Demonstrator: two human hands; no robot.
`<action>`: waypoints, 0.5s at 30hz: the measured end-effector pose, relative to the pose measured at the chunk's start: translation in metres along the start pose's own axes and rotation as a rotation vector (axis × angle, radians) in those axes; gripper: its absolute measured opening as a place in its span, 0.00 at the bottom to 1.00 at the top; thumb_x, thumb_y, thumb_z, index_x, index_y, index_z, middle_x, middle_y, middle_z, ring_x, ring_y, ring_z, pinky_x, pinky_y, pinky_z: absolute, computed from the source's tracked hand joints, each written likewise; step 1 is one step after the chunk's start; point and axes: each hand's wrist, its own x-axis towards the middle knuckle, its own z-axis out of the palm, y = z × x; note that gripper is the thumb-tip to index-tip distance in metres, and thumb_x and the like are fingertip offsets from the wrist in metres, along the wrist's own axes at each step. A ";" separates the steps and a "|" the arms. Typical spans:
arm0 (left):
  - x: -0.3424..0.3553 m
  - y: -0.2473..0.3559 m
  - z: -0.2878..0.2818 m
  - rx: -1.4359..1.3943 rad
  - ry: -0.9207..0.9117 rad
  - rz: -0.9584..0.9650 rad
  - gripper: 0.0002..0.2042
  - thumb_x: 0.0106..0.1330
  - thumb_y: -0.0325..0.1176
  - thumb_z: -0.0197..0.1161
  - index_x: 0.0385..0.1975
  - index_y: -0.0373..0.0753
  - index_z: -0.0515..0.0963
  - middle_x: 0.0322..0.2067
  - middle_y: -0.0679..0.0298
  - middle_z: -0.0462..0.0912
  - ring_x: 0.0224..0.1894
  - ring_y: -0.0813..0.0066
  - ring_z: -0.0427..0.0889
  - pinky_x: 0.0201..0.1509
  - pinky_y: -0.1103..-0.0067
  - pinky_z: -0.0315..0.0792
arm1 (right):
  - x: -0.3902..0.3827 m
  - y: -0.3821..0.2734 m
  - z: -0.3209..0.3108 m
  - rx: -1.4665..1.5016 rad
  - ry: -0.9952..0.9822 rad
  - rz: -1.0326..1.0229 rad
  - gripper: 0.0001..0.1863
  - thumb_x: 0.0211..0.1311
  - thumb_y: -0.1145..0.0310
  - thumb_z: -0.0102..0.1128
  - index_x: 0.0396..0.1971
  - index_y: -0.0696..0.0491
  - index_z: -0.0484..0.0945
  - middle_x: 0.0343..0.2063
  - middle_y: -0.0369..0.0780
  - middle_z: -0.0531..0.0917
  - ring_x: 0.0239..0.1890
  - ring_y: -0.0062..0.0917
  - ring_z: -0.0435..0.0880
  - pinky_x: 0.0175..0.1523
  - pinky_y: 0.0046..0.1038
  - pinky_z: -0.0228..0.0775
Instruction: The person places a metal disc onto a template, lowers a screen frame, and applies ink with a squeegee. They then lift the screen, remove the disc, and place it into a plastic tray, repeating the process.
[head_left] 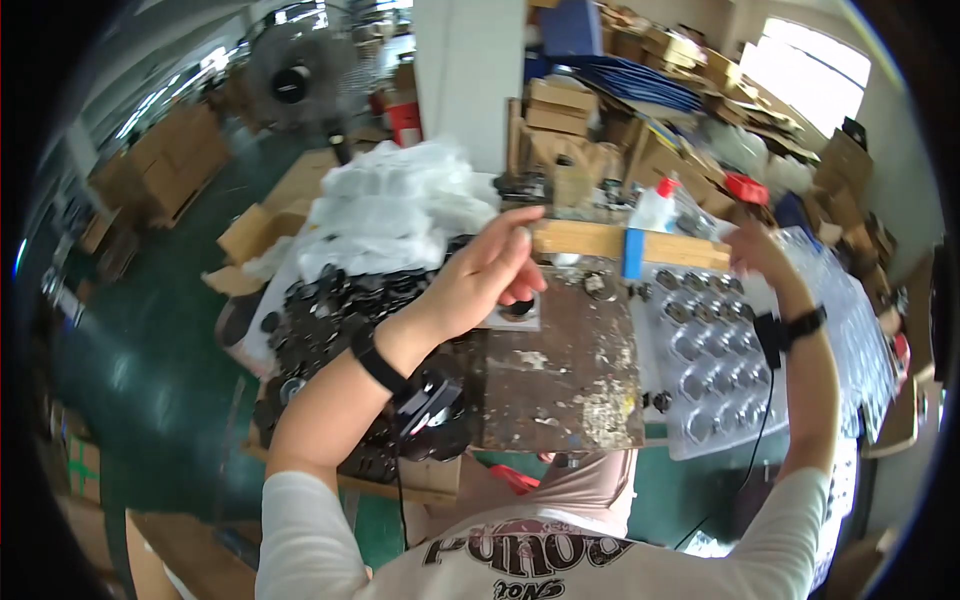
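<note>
My left grip (490, 272), loosely spread, hangs by one end of a wooden bar (580, 239), my right grip (762, 254) at the other, whether clenched I cannot tell.

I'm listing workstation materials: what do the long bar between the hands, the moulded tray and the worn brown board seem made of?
Long bar: probably matt wood, by its tan tone.
Moulded tray: apparently clear, glossy plastic, with bright reflections around its pockets.
Worn brown board: perhaps wood, though metal is possible; its dull surface has pale, flaked-looking patches.
</note>
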 end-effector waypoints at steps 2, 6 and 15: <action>-0.001 -0.009 0.016 0.100 0.133 0.043 0.25 0.71 0.53 0.38 0.57 0.41 0.61 0.29 0.69 0.75 0.30 0.86 0.73 0.31 0.88 0.66 | 0.005 -0.050 -0.006 -0.029 0.015 -0.009 0.11 0.59 0.63 0.57 0.33 0.56 0.76 0.23 0.35 0.78 0.23 0.15 0.76 0.24 0.18 0.68; -0.025 -0.041 0.019 0.160 -0.030 -0.118 0.23 0.71 0.49 0.43 0.57 0.40 0.60 0.27 0.70 0.74 0.30 0.86 0.73 0.32 0.85 0.67 | 0.015 -0.111 0.034 -0.242 -0.030 -0.181 0.14 0.60 0.60 0.58 0.36 0.56 0.76 0.25 0.34 0.79 0.25 0.17 0.77 0.29 0.19 0.70; -0.054 -0.099 0.034 0.453 -0.115 -0.304 0.33 0.64 0.42 0.57 0.63 0.36 0.49 0.28 0.59 0.78 0.28 0.69 0.78 0.34 0.75 0.72 | 0.047 -0.100 0.174 -0.503 0.165 -0.627 0.15 0.50 0.63 0.63 0.36 0.55 0.77 0.28 0.43 0.79 0.36 0.39 0.78 0.43 0.35 0.70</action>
